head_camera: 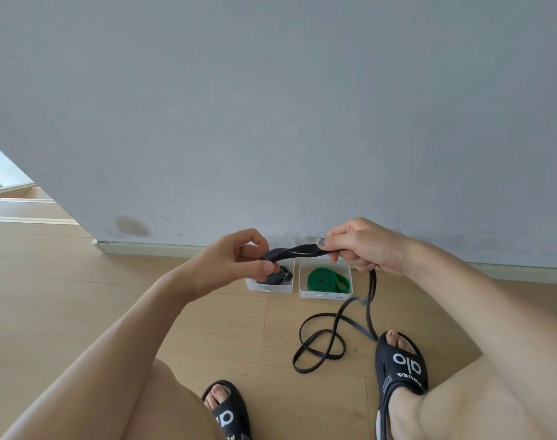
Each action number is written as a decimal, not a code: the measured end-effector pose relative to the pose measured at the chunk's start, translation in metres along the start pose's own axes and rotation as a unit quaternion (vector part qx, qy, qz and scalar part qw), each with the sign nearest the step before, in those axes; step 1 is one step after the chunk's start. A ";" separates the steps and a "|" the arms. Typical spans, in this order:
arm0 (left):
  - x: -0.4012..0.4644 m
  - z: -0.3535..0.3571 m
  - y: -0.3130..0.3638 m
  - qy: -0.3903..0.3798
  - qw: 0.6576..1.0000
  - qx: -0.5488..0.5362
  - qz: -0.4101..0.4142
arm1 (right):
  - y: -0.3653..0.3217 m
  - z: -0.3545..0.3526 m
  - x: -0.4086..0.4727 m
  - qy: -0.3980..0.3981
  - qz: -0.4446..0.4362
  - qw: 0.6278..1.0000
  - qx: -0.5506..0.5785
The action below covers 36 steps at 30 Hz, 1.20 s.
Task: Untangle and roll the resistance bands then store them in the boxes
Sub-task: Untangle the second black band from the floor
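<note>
A long black resistance band (pixel 321 344) stretches between both hands, and its loose loops lie on the wooden floor. My left hand (pixel 239 265) pinches the band's folded end between thumb and fingers. My right hand (pixel 363 246) grips the band a short way along, and the rest hangs down from it. Below the hands stand two white boxes by the wall. The left box (pixel 271 289) holds a rolled dark band (pixel 278 276). The right box (pixel 324 293) holds a rolled green band (pixel 326 280).
A grey wall (pixel 271 106) with a white skirting board rises right behind the boxes. My feet in black slides (pixel 401 366) stand on the floor, and the right one touches the trailing band. A step and window show at far left.
</note>
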State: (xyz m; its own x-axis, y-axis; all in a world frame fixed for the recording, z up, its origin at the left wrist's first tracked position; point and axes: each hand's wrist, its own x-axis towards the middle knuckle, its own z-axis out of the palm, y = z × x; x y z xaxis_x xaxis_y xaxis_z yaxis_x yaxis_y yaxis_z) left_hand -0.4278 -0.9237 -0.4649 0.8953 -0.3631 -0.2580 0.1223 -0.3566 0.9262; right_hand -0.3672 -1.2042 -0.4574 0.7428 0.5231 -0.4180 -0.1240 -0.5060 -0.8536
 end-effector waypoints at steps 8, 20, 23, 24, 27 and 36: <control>0.009 0.006 -0.002 0.073 0.997 0.016 0.014 | 0.002 -0.003 -0.003 0.007 0.001 1.000 0.006; 0.010 -0.002 -0.005 0.053 0.995 -0.072 0.035 | 0.002 -0.011 -0.005 0.021 -0.005 0.999 0.027; 0.010 -0.001 -0.002 0.080 0.991 -0.093 0.054 | 0.001 -0.010 -0.005 0.019 0.000 0.999 0.029; 0.011 0.000 -0.001 0.091 0.989 -0.101 0.064 | 0.001 -0.010 -0.005 0.018 0.001 0.999 0.032; 0.010 0.001 0.004 0.055 0.988 -0.123 0.081 | 0.000 -0.012 -0.006 0.019 0.000 0.998 0.052; 0.011 0.003 0.008 -0.005 0.976 -0.208 0.068 | -0.002 -0.001 -0.005 -0.014 -0.010 0.999 0.041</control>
State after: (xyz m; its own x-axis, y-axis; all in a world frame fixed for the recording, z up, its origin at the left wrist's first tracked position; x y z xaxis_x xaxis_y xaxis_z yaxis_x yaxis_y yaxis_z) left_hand -0.4182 -0.9335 -0.4608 0.9116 -0.3911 -0.1264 0.1682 0.0745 0.9829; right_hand -0.3697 -1.2069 -0.4533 0.7269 0.5527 -0.4077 -0.1627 -0.4382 -0.8840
